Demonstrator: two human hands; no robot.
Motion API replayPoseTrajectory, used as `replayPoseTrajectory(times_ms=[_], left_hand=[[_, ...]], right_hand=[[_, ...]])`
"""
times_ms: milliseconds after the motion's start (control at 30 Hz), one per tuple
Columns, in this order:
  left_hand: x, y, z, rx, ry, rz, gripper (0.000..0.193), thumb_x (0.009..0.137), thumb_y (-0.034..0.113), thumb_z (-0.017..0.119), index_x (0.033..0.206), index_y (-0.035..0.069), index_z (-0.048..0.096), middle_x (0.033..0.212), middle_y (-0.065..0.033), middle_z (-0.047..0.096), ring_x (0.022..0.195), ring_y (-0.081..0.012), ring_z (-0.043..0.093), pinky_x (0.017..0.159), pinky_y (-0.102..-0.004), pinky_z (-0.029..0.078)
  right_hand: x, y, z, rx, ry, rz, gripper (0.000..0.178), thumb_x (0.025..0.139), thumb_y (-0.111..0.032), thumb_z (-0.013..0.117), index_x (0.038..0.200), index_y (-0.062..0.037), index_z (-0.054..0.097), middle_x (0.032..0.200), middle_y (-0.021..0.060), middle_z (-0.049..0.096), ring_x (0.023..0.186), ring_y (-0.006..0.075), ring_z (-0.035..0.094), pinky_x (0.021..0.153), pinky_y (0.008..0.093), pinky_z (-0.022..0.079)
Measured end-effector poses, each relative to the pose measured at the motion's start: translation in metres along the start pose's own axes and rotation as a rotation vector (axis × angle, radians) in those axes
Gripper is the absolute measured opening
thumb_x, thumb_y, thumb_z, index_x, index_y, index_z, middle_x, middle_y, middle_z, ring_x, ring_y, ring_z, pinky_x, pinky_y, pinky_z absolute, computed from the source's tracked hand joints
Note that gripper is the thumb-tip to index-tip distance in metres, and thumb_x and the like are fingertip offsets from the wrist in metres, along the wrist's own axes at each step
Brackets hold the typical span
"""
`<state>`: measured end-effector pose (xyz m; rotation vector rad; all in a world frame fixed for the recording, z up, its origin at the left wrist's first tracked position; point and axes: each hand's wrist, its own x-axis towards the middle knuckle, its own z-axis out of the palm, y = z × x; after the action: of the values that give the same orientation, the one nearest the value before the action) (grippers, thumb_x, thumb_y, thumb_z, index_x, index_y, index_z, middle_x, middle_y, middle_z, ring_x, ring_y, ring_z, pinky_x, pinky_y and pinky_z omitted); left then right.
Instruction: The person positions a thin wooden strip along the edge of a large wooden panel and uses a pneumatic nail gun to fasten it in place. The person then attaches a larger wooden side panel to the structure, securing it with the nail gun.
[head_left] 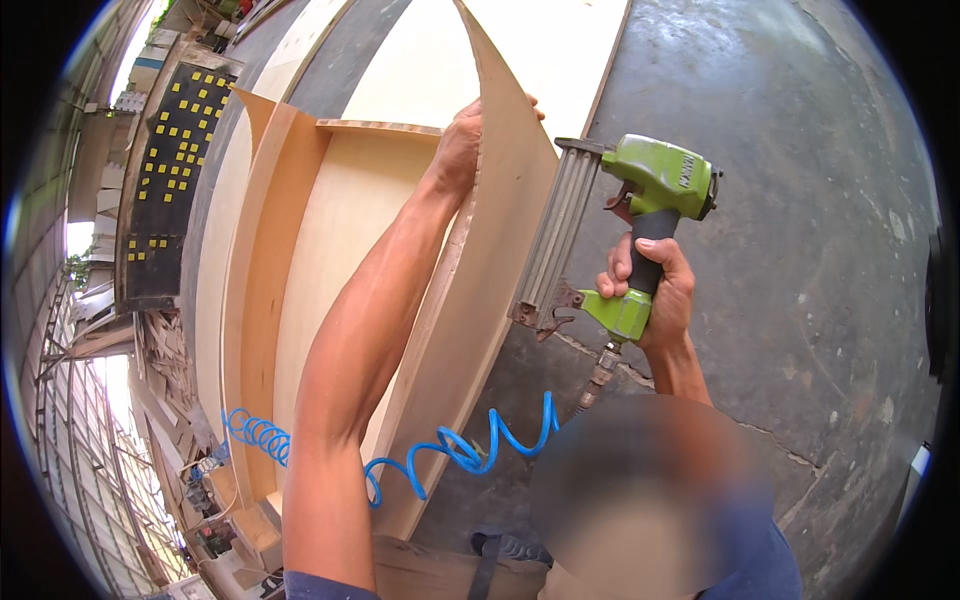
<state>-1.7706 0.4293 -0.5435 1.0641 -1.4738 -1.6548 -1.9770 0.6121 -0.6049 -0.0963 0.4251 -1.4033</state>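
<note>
My right hand (665, 285) is wrapped round the black grip of a green pneumatic nail gun (655, 175). The gun's ribbed grey magazine (560, 230) stands next to the outer face of an upright wooden side panel (500, 190). My left arm reaches across an open wooden frame, and my left hand (463, 150) grips that panel near its far end. Part of the hand is hidden behind the panel, while fingertips show past its edge. A thinner cross board (380, 127) and a second side board (262, 260) belong to the same frame.
A coiled blue air hose (470, 455) runs across the frame's near part towards the gun's fitting. Pale wooden sheets (420, 65) lie beyond. On the left are a black board with yellow squares (180, 140) and piled wood scraps (170, 360). Grey concrete floor (800, 260) spreads right.
</note>
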Motion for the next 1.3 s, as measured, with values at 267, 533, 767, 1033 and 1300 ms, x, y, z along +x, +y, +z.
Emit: replayPoseTrajectory(times_ms=[267, 533, 767, 1033, 1300], left_hand=[[-0.002, -0.015, 0.006, -0.05, 0.024, 0.019, 0.029, 0.106, 0.021, 0.047, 0.113, 0.003, 0.068, 0.099, -0.0066, 0.07, 0.082, -0.0111, 0.067, 0.072, -0.0245, 0.058], [-0.006, -0.02, 0.018, -0.299, -0.029, -0.036, 0.091, 0.102, 0.07, 0.003, 0.121, 0.003, 0.062, 0.112, -0.0124, 0.069, 0.104, -0.0214, 0.068, 0.099, -0.0395, 0.059], [-0.007, -0.021, 0.02, -0.34, -0.01, -0.039, 0.107, 0.094, 0.082, -0.004, 0.12, 0.003, 0.063, 0.112, -0.014, 0.069, 0.108, -0.0233, 0.068, 0.102, -0.0413, 0.057], [-0.004, -0.02, 0.021, -0.257, 0.037, -0.032, 0.112, 0.091, 0.085, -0.005, 0.117, -0.001, 0.062, 0.109, -0.0164, 0.069, 0.104, -0.024, 0.067, 0.096, -0.0415, 0.058], [-0.002, -0.023, 0.016, -0.214, 0.055, -0.007, 0.112, 0.092, 0.085, -0.003, 0.118, -0.002, 0.062, 0.111, -0.0184, 0.069, 0.106, -0.0267, 0.067, 0.1, -0.0435, 0.056]], right_hand=[[0.004, -0.008, 0.002, -0.079, -0.009, 0.025, 0.017, 0.094, -0.011, 0.057, 0.08, -0.0015, 0.057, 0.068, 0.0105, 0.058, 0.054, 0.0195, 0.057, 0.059, 0.0393, 0.054], [0.012, -0.013, -0.001, -0.115, -0.021, 0.031, 0.014, 0.093, -0.008, 0.059, 0.081, -0.0018, 0.058, 0.067, 0.0102, 0.06, 0.052, 0.0185, 0.058, 0.055, 0.0393, 0.055], [0.015, -0.017, -0.003, -0.141, -0.04, 0.036, 0.012, 0.094, -0.008, 0.058, 0.085, 0.0006, 0.059, 0.066, 0.01, 0.059, 0.051, 0.0178, 0.058, 0.053, 0.0381, 0.055], [0.017, -0.03, 0.002, -0.218, -0.039, 0.07, 0.019, 0.093, -0.008, 0.058, 0.104, 0.0079, 0.061, 0.065, 0.0083, 0.058, 0.051, 0.0161, 0.056, 0.052, 0.0362, 0.054], [0.019, -0.031, 0.0, -0.215, -0.067, 0.074, 0.038, 0.092, -0.007, 0.056, 0.124, 0.0137, 0.056, 0.065, 0.0072, 0.056, 0.051, 0.0151, 0.055, 0.052, 0.0346, 0.054]])
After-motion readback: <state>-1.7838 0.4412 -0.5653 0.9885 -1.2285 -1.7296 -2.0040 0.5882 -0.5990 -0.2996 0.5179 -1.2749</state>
